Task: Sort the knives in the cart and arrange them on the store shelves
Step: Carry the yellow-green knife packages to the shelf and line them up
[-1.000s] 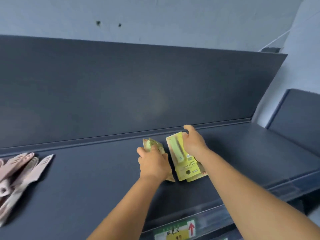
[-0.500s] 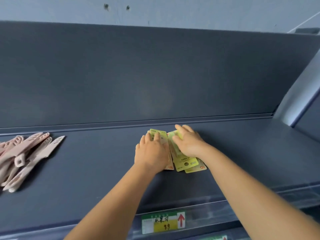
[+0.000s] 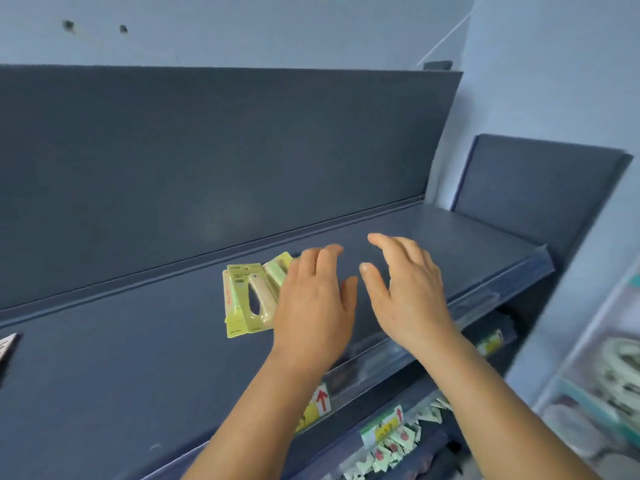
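Observation:
A small pile of yellow-green carded knife packs (image 3: 251, 296) lies flat on the dark blue shelf (image 3: 138, 358), near its middle. My left hand (image 3: 313, 299) hovers just right of the pile with fingers straight, covering the pile's right edge and holding nothing. My right hand (image 3: 405, 289) is lifted above bare shelf further right, fingers spread and relaxed, empty. At the far left edge the tip of a pale pink knife (image 3: 7, 344) shows.
The shelf's tall dark back panel (image 3: 207, 161) rises behind. A clear price rail with a yellow tag (image 3: 313, 407) runs along the front edge. Small packets (image 3: 388, 445) hang on a lower level. A blurred cart or bin with pale goods (image 3: 609, 375) stands at right.
Both hands have let go of the yellow-green packs and lifted off to the right; the packs stay flat on the shelf. The view has swung right, pushing the pink knives nearly out of frame.

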{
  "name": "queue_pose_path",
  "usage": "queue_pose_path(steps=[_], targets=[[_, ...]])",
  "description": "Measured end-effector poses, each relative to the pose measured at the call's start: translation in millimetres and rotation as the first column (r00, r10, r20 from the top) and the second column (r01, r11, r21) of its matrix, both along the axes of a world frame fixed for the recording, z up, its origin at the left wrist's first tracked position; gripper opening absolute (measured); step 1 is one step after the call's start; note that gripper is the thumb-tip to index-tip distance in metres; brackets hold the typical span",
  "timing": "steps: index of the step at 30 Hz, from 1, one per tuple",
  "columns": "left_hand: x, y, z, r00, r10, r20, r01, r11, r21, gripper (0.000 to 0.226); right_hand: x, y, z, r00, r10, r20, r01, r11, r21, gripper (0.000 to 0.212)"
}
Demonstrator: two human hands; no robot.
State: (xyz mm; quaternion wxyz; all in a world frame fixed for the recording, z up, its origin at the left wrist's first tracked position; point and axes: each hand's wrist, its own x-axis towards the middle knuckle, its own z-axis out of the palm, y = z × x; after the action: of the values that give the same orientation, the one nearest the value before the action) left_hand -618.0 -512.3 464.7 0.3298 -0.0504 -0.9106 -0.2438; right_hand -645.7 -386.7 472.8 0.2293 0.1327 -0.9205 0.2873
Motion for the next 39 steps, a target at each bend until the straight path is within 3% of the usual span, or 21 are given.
queue_pose_path(steps=[4,8,14,18,21,24,26,29,39], targets=[[24,24,-16,0.972,-0.228,0.055,0.231,0.972,-0.053,0.041,54,28,-21,0.975,-0.209,0.068,0.210,0.978,-0.007,0.044],[58,49,-39,0.907,-0.406,0.115,0.417,0.903,-0.103,0.039,113,51,-48,0.903,-0.412,0.122,0.413,0.911,0.020,0.060],[114,91,-77,0.754,-0.587,0.296,0.638,0.761,-0.118,0.043,207,84,-96,0.740,-0.641,0.204,0.654,0.757,0.009,0.061],[156,125,-107,0.621,-0.704,0.344,0.776,0.614,-0.145,0.041,268,104,-128,0.586,-0.737,0.339,0.770,0.636,0.051,0.064],[186,154,-123,0.548,-0.738,0.394,0.835,0.512,-0.201,0.039,315,119,-150,0.461,-0.795,0.395,0.844,0.530,0.081,0.072],[222,186,-142,0.393,-0.713,0.580,0.917,0.352,-0.188,0.043,360,136,-169,0.335,-0.833,0.441,0.902,0.419,0.107,0.069],[245,207,-157,0.321,-0.718,0.618,0.946,0.278,-0.168,0.047,390,149,-180,0.254,-0.839,0.482,0.927,0.354,0.127,0.070],[283,239,-169,0.226,-0.714,0.663,0.974,0.163,-0.156,0.050,434,168,-194,0.135,-0.829,0.543,0.956,0.252,0.148,0.050],[401,355,-203,-0.006,-0.670,0.742,0.968,-0.191,-0.165,0.045,560,239,-240,-0.113,-0.748,0.654,0.991,-0.036,0.129,0.045]])
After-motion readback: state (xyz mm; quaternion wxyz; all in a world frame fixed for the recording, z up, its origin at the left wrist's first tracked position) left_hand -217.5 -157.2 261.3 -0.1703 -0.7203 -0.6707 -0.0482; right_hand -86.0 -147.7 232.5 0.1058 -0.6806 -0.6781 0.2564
